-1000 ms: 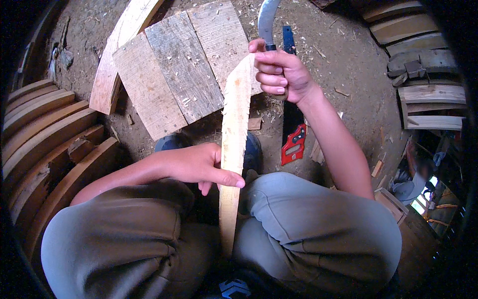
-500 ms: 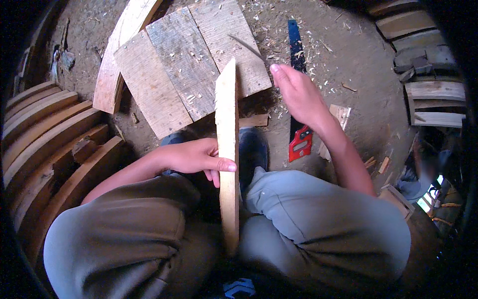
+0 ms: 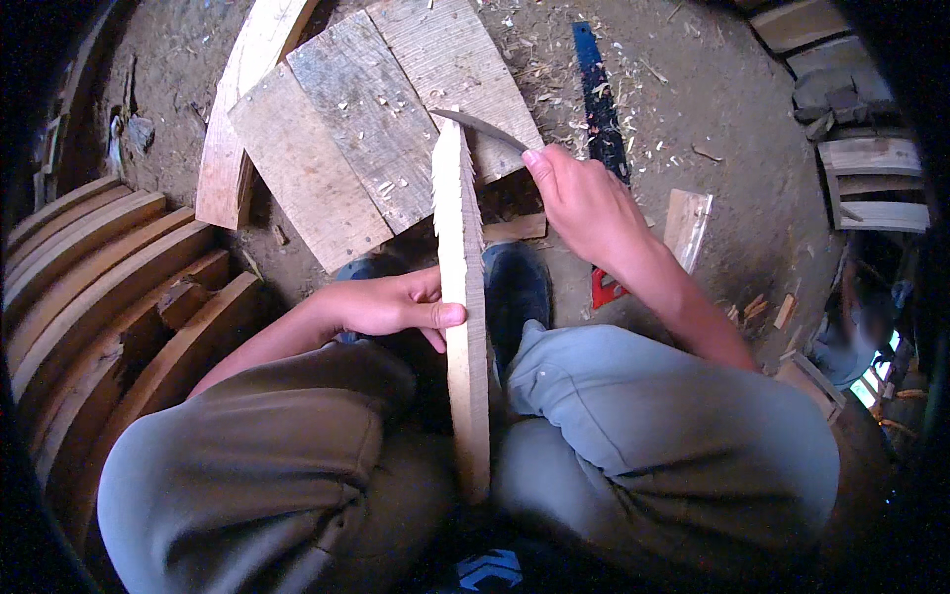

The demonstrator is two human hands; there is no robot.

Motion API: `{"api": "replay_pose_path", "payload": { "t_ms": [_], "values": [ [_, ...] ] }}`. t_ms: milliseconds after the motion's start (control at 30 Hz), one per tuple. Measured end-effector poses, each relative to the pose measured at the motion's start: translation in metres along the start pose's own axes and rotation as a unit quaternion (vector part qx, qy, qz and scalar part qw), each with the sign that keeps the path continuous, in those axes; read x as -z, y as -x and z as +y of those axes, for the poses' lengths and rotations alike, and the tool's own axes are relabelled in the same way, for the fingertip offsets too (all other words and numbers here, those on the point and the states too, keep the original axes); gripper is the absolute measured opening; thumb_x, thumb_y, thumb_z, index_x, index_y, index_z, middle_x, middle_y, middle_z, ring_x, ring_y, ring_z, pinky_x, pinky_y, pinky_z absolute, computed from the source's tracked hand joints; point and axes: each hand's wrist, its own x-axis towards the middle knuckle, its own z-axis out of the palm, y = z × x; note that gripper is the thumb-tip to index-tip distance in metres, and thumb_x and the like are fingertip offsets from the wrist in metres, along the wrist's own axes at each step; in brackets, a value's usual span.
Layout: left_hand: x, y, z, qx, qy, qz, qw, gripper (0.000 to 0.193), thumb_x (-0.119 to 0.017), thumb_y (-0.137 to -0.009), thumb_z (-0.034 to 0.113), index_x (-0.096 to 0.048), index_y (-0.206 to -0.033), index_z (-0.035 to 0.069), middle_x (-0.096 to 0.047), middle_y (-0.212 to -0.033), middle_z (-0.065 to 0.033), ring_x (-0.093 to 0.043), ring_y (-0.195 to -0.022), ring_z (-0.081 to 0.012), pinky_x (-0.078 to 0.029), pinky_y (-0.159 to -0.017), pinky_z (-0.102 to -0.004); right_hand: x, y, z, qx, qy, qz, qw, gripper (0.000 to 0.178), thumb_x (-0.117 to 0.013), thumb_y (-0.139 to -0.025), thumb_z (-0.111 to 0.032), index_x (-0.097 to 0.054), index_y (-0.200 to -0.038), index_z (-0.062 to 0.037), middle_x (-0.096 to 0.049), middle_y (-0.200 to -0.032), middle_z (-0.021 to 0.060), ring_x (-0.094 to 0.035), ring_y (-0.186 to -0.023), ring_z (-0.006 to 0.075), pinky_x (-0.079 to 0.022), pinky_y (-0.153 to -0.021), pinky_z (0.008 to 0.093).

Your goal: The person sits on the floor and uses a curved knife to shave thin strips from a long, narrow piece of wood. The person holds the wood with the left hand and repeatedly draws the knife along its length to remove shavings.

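My left hand grips a long pale strip of wood at about its middle, thumb across the near face. The strip stands between my knees, its roughly tapered upper end showing ragged, splintered edges. In my right hand is a curved blade, pointing left, its handle hidden in my closed fingers. The blade lies across the top end of the strip, apparently touching it. Behind that end, a platform of three weathered boards rests on the ground, scattered with shavings.
A handsaw with a red handle lies on the dirt floor beyond my right arm. Curved wooden pieces are stacked at the left. More stacked timber stands at the right, near another person. A curved plank leans by the boards.
My right hand has brought the blade lower and leftward onto the strip's top end. The strip has turned slightly, showing more of its right side. The whole view has shifted a little.
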Motion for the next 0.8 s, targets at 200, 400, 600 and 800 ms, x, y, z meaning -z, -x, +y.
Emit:
{"api": "replay_pose_path", "payload": {
  "t_ms": [200,400,600,800],
  "values": [
    [-0.019,0.004,0.010,0.051,0.068,0.077,0.993,0.057,-0.060,-0.093,0.041,-0.039,-0.131,0.004,-0.060,-0.117,-0.0106,-0.060,-0.108,-0.0199,-0.054,-0.085,-0.0361,-0.002,0.003,-0.001,0.010,0.029,0.012,0.999,0.046,-0.034,-0.103,-0.038,-0.055,-0.093,0.0014,-0.059,-0.074,0.0308,-0.059,-0.078,0.0499,-0.045,-0.066,0.0572],
    [-0.029,-0.006,0.021,0.065,0.036,0.043,0.996,0.052,-0.066,-0.090,0.028,-0.037,-0.127,0.005,-0.064,-0.109,-0.0130,-0.066,-0.100,-0.0259,-0.058,-0.075,-0.0366,0.011,0.011,-0.009,-0.015,0.067,0.009,0.998,0.045,-0.034,-0.103,-0.038,-0.056,-0.095,0.0006,-0.061,-0.074,0.0301,-0.060,-0.079,0.0496,-0.047,-0.067,0.0569],
    [-0.028,-0.006,0.015,0.077,0.073,0.020,0.994,0.050,-0.063,-0.091,0.021,-0.030,-0.125,0.004,-0.066,-0.108,-0.0179,-0.067,-0.102,-0.0299,-0.060,-0.073,-0.0433,0.017,0.015,-0.023,-0.024,0.119,0.010,0.993,0.044,-0.034,-0.103,-0.039,-0.057,-0.096,-0.0017,-0.063,-0.073,0.0272,-0.063,-0.076,0.0476,-0.050,-0.066,0.0570],
    [-0.028,-0.007,0.018,0.078,0.087,0.007,0.993,0.051,-0.061,-0.091,0.017,-0.025,-0.126,0.008,-0.066,-0.111,-0.0192,-0.067,-0.101,-0.0300,-0.061,-0.073,-0.0426,-0.002,0.016,-0.020,0.036,0.198,0.111,0.973,0.038,-0.045,-0.100,-0.034,-0.059,-0.082,-0.0035,-0.064,-0.061,0.0185,-0.068,-0.057,0.0349,-0.054,-0.048,0.0446]
  ]
}}
